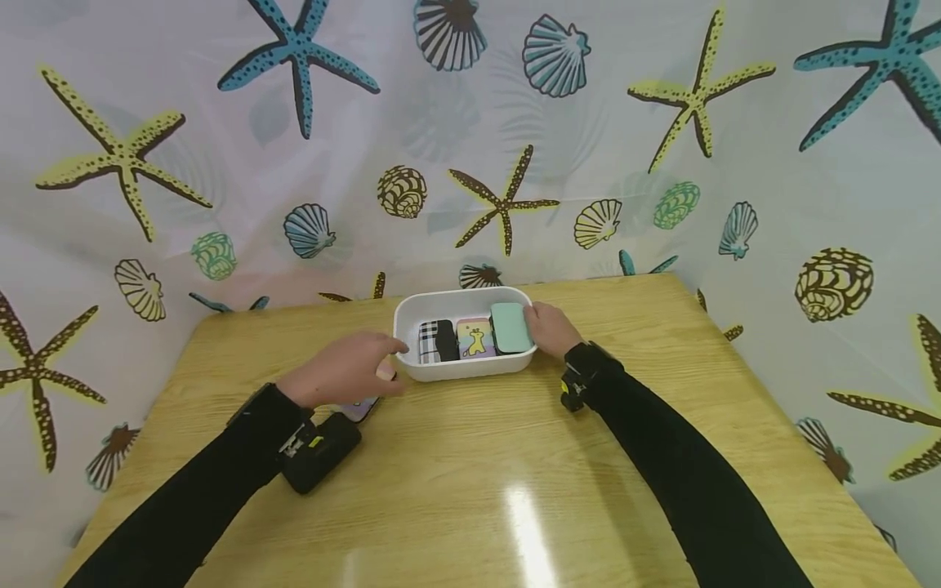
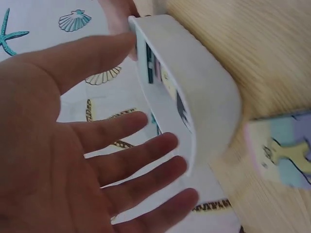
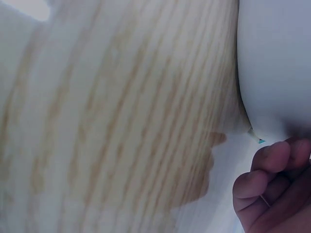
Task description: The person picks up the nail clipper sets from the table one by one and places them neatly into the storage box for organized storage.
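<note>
A white oblong bin (image 1: 470,371) with rounded ends stands toward the back of the table. Inside it, left to right, are a black-and-white checked case (image 1: 438,341), a pastel case with a yellow giraffe (image 1: 475,339) and a mint green case (image 1: 512,328). My right hand (image 1: 551,328) grips the bin's right end, its fingers curled against the outer wall in the right wrist view. My left hand (image 1: 341,369) is at the bin's left end, fingers spread and holding nothing. Another pastel giraffe case (image 2: 286,150) lies on the table, mostly hidden below the left hand in the head view.
The wooden table (image 1: 456,474) runs back to a hanging cloth (image 1: 353,147) printed with starfish and shells, which also closes off both sides. A black wrist camera (image 1: 321,452) sticks out beneath the left wrist, over the table.
</note>
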Available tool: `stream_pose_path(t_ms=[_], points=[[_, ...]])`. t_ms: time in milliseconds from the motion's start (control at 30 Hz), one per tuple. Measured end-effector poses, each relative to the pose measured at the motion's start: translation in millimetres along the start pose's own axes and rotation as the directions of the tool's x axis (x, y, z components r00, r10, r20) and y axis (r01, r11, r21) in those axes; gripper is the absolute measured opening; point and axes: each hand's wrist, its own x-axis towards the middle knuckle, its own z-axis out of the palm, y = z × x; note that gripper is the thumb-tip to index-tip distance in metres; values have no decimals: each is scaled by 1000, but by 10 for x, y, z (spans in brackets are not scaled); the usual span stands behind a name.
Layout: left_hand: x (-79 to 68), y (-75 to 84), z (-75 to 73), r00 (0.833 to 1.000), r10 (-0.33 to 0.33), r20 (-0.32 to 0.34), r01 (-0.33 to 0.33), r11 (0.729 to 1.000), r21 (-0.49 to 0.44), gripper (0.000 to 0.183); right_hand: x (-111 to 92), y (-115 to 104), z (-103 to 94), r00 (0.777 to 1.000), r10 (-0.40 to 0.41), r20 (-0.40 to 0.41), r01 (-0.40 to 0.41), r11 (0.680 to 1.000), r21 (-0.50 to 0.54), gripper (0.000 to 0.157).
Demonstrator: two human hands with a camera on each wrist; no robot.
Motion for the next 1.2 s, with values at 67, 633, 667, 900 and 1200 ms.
stream_pose_path(t_ms=[67,633,667,900,1200], points=[[-119,-75,47,999,-17,35,16,999,48,63,-1,0,-4,1000,-5,-5,5,1000,-5,52],[-611,-341,434,971,-168,172,156,984,84,70,-29,-28,-18,1000,-1,7,1,1000,-5,53],[-614,-347,450,972,-169,166,157,984,81,68,-24,-26,-19,1000,0,9,0,1000,-6,53],[-603,-385,518,975,-177,132,171,984,52,63,-15,-19,-13,1000,17,7,-17,1000,-15,54],[-593,-414,557,972,-184,145,198,976,-89,62,-27,-18,-12,1000,14,10,-14,1000,-6,54]])
